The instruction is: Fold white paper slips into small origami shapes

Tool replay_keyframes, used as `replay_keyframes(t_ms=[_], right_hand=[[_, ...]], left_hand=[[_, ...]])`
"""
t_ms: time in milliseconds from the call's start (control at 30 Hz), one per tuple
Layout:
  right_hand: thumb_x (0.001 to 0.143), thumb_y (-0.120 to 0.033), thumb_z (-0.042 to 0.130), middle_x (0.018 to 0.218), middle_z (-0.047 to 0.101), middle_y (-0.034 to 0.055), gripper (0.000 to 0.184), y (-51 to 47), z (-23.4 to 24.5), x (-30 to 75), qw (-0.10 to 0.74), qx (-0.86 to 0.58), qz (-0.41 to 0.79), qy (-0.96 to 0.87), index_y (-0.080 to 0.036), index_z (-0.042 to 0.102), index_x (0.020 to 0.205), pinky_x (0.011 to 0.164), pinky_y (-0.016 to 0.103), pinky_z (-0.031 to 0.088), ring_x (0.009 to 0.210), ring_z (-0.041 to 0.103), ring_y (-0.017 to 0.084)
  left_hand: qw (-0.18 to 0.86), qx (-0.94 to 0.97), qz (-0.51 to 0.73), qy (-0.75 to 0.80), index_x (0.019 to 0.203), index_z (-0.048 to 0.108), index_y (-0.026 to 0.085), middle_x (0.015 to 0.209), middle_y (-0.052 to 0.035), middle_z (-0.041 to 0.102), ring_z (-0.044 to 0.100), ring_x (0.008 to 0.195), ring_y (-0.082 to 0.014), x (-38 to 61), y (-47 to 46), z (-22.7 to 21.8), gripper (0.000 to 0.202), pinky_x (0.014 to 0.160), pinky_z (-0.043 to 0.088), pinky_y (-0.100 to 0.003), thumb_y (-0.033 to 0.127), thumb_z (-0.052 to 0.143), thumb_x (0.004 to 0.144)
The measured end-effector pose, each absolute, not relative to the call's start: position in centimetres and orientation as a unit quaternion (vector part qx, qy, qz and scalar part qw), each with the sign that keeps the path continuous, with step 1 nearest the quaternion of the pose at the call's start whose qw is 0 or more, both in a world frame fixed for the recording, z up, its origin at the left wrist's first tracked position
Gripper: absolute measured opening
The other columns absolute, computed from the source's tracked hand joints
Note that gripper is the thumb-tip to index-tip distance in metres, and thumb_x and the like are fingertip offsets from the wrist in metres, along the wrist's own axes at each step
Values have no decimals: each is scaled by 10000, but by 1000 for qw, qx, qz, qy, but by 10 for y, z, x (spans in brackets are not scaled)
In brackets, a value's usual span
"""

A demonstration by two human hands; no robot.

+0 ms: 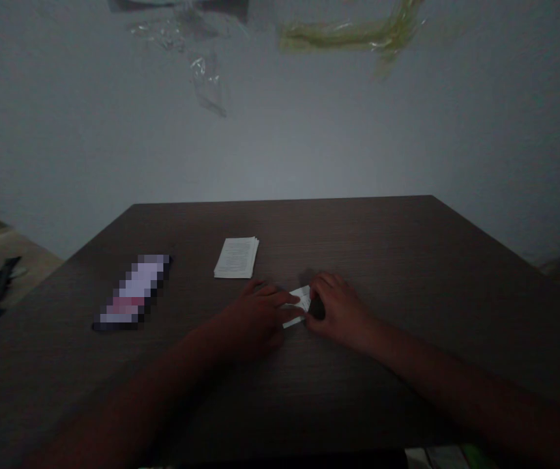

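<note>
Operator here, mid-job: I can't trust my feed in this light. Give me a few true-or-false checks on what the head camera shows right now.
1. Both the left hand and the right hand touch the small paper. True.
2. The printed stack lies under the right hand. False: it lies on the table, beyond the hands and apart from them.
3. The blurred item lies left of the printed stack. True.
4. The left hand holds a pen. False: no pen shows; its fingers are on the small paper.
</note>
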State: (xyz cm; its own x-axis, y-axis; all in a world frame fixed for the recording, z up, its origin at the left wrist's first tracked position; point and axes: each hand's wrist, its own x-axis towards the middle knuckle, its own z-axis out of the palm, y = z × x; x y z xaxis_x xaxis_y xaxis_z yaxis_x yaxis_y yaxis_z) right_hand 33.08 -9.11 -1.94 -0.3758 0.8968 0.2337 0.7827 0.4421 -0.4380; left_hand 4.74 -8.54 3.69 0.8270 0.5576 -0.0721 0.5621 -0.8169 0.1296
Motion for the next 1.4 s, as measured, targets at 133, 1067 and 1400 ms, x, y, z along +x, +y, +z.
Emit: replay_keyframes(t_ms=[133, 1067, 1400], right_hand=[[923, -234, 969, 1238, 788, 105, 297, -92, -18, 329, 216, -533, 114, -810, -285, 708, 1057, 1008, 509, 614, 1200, 775, 378], [963, -250, 942, 1195, 768, 102, 270, -59, -15, 339, 216, -601, 105, -762, -278, 675, 991, 954, 460, 567, 1164, 751, 360], [951, -227, 968, 1202, 779, 97, 303, -75, -18, 333, 221, -558, 106, -793, -274, 670, 979, 981, 461, 570, 1157, 757, 346]], left_hand=[[85, 954, -6, 287, 1794, 807, 374, 1797, -90, 852, 810, 1560, -397, 47, -85, 36, 635, 1442, 557, -661, 216, 774, 1179], [92, 950, -16, 298, 1770, 820, 372, 1846, -74, 820, 767, 1626, -405, 45, -84, 35, 655, 1429, 550, -649, 200, 827, 1138], [91, 948, -26, 303, 1786, 808, 401, 1859, -61, 814, 764, 1631, -406, 47, -85, 40, 678, 1433, 552, -651, 186, 804, 1143]])
